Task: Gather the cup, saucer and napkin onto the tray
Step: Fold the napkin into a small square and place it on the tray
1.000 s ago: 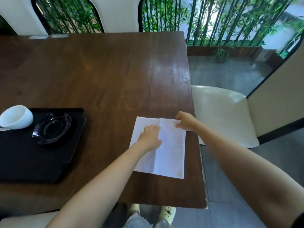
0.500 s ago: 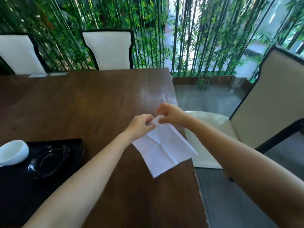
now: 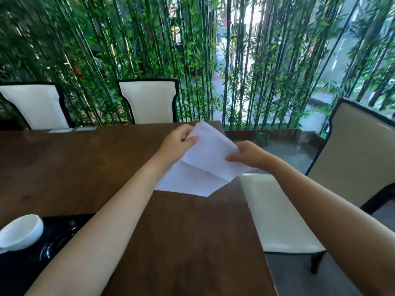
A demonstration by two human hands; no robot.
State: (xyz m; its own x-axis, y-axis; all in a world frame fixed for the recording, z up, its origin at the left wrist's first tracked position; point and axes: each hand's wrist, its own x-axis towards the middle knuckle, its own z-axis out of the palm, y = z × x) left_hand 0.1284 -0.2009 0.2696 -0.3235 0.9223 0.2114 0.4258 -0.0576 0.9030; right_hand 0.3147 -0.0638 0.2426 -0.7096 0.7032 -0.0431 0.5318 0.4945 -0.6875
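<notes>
A white creased napkin hangs in the air above the table's right side, held by both hands. My left hand pinches its upper left edge. My right hand pinches its right edge. At the lower left a black tray lies on the table. A white cup rests tilted at the tray's far left. A dark glossy saucer sits on the tray beside the cup, partly hidden by my left forearm.
The dark wooden table ends at its right edge near a white-cushioned chair. Two white-backed chairs stand at the far side. Bamboo plants fill the background.
Both hands lifted the napkin off the table and raised it higher and farther away, spreading apart along its edges. The view tilted upward.
</notes>
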